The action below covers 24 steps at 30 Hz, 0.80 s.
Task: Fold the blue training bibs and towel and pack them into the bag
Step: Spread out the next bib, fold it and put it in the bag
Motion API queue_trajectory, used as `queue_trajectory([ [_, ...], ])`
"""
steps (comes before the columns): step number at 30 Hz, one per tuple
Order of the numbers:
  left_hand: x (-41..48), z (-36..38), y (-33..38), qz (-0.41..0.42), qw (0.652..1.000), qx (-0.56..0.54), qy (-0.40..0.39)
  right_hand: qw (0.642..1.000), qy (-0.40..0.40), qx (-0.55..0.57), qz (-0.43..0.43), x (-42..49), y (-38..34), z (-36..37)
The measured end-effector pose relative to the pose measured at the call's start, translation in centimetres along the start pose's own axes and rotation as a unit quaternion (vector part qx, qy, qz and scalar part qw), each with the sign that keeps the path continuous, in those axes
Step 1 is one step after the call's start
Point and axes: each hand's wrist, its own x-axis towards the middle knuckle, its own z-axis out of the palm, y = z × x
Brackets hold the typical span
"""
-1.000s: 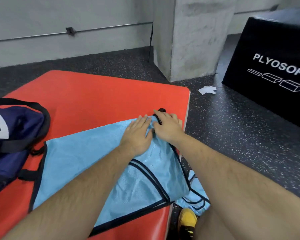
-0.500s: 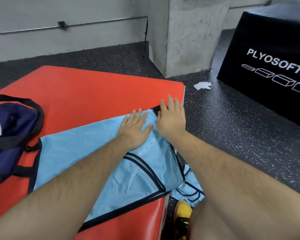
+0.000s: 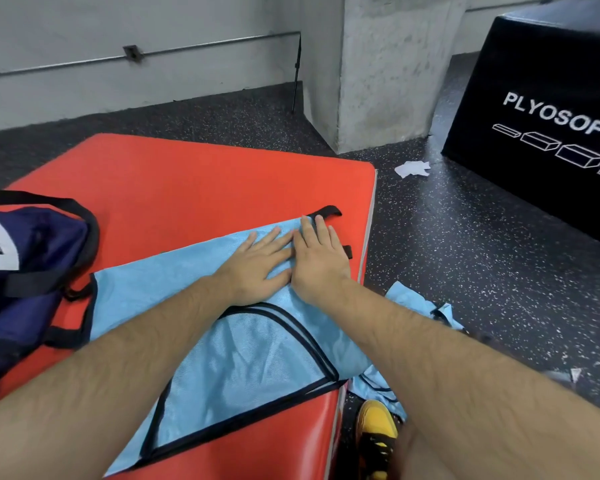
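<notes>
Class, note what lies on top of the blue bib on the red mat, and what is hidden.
The left hand and right hand lie flat on the blue bib, side by side. The fabric beneath them is hidden.

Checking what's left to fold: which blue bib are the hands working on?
The bib spread flat on the red mat, with the left hand and right hand pressed on it. The other bib lies crumpled on the floor beside the mat.
</notes>
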Motion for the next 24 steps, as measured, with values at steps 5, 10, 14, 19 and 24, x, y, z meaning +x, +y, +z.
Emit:
queue_trajectory([
  [5,2.2,-0.2,-1.1,-0.194,0.981,0.027,-0.004,0.999,0.032,0.038,0.023,1.2,-0.3,-0.1],
  [10,5.4,-2.3,-4.0,-0.412,0.91,-0.032,-0.022,0.998,0.033,0.059,0.0,2.3,-3.0,-0.4],
  [14,3.1,-4.1,-6.4,-0.292,0.955,0.036,0.029,0.996,0.029,0.078,-0.023,2.8,-6.3,-0.7],
  [19,-6.4,-3.1,-8.1,-0.117,0.989,-0.01,0.085,0.994,-0.037,0.095,-0.028,2.6,-11.1,0.1],
  [24,-8.8,-1.2,-7.9,-0.259,0.965,0.003,0.046,0.992,-0.065,0.079,-0.073,2.8,-12.4,1.3],
])
